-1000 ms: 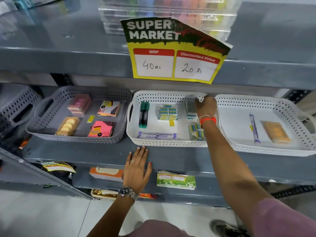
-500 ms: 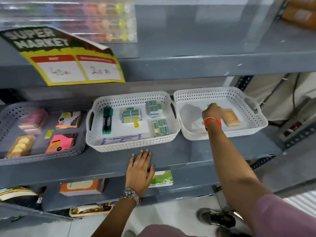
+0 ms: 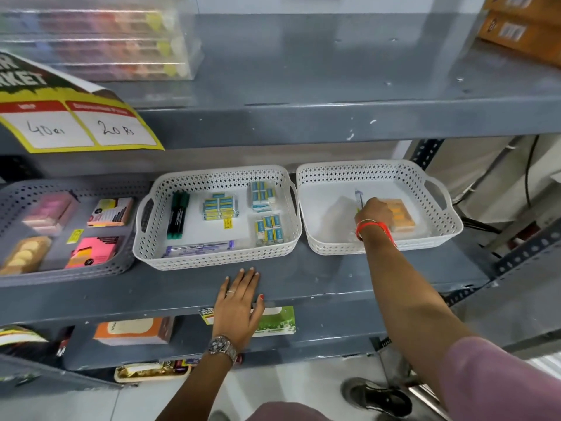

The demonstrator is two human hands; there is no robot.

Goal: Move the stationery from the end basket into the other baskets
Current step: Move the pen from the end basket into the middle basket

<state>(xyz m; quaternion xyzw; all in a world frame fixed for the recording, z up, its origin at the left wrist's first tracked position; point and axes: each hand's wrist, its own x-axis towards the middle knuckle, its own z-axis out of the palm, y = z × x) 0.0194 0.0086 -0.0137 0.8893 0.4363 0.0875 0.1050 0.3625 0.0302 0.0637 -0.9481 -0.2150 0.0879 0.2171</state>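
Right hand grips pen — end basket mid-floor.

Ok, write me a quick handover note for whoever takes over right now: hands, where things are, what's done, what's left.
Left hand: flat on the shelf edge, empty.
Right hand: inside the end basket, fingers closing on the pen pack; grip hidden from view.
Also in that basket: orange pad.
Middle basket holds markers, erasers and a pen pack; grey basket holds sticky notes.
Left: move the pen pack and orange pad out.
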